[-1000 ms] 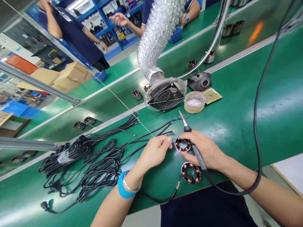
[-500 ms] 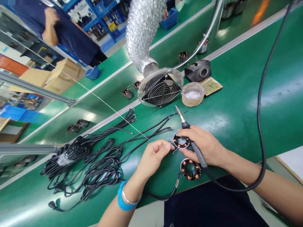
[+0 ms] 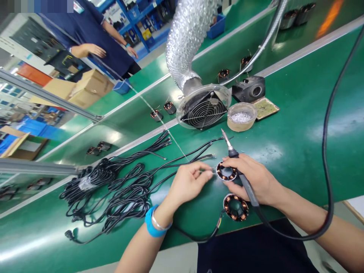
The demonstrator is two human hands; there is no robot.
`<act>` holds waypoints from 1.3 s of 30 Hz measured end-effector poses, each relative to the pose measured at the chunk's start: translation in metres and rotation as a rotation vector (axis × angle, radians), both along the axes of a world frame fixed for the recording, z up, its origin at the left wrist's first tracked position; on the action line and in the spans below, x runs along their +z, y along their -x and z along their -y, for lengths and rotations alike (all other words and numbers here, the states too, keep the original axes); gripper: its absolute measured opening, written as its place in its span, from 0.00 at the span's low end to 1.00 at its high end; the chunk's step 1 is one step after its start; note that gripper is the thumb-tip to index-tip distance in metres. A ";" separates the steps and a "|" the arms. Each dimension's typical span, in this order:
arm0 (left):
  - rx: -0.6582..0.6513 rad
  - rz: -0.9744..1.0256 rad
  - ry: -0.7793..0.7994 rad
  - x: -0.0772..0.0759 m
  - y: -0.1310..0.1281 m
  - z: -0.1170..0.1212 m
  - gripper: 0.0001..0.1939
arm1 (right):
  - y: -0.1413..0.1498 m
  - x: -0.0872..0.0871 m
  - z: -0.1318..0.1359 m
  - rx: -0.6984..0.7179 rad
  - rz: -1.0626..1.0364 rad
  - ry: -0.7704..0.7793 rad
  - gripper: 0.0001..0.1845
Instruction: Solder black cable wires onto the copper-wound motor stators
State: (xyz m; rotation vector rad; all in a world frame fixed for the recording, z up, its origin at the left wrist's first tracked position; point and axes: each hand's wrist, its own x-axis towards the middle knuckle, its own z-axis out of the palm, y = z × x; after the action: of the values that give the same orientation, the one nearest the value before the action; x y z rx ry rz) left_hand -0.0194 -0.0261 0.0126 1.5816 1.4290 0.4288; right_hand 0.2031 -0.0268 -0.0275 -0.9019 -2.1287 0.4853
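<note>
My right hand (image 3: 256,180) grips a ring-shaped motor stator (image 3: 219,175) with copper windings between thumb and fingers. A soldering iron (image 3: 248,187) lies through the same hand, its metal tip pointing up and away over the bench. Beside the stator's left edge, my left hand (image 3: 192,181) is closed in a pinch on a thin wire (image 3: 214,173) coming off it. Below my right hand a second stator (image 3: 235,207) rests near the bench's front edge, joined to a black cable (image 3: 209,239) with coloured inner wires.
Bundled black power cords (image 3: 113,185) cover the left of the green bench. A fume extractor (image 3: 206,110) with a foil duct stands behind the iron, beside a round tub (image 3: 241,117), a sponge tray (image 3: 265,108) and a black holder (image 3: 249,90). A co-worker (image 3: 93,41) stands across.
My left fingers have drawn in along the thin wire, and the pinch looks tighter. The view has shifted slightly. The co-worker's arms have lowered.
</note>
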 end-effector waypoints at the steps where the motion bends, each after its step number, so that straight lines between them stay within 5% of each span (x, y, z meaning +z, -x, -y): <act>1: 0.030 -0.170 -0.150 -0.003 0.003 -0.006 0.16 | -0.001 -0.001 0.000 -0.007 -0.002 -0.005 0.22; 3: 0.020 -0.428 -0.331 -0.011 0.006 -0.015 0.14 | -0.005 -0.002 0.000 -0.019 -0.001 -0.020 0.23; 6: -0.059 -0.543 -0.333 -0.021 0.011 -0.023 0.12 | -0.009 -0.003 -0.001 -0.038 0.002 -0.053 0.22; 12: 0.335 -0.552 -0.402 -0.025 0.022 -0.030 0.14 | -0.011 -0.004 -0.004 -0.047 0.006 -0.103 0.23; 17: 0.052 -0.488 -0.397 -0.035 0.017 -0.027 0.12 | -0.010 -0.005 -0.003 -0.032 0.005 -0.061 0.22; 21: 0.076 -0.552 -0.317 -0.034 0.011 -0.029 0.12 | -0.013 -0.006 -0.004 -0.029 0.027 -0.085 0.23; 29: 0.060 0.074 -0.060 -0.002 0.015 0.008 0.16 | -0.004 0.024 0.000 -0.115 -0.209 0.121 0.20; 34: -0.041 0.044 -0.099 0.013 0.009 0.026 0.15 | 0.021 0.040 0.007 -0.077 -0.371 0.159 0.16; 39: -0.150 0.177 -0.344 0.017 0.000 0.017 0.18 | 0.031 0.042 0.009 -0.022 -0.390 0.129 0.17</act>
State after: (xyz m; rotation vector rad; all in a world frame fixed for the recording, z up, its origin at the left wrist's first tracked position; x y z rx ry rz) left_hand -0.0194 -0.0430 0.0294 1.8580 1.1356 0.7365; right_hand 0.1720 -0.0359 0.0140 -0.8237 -1.7466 0.7300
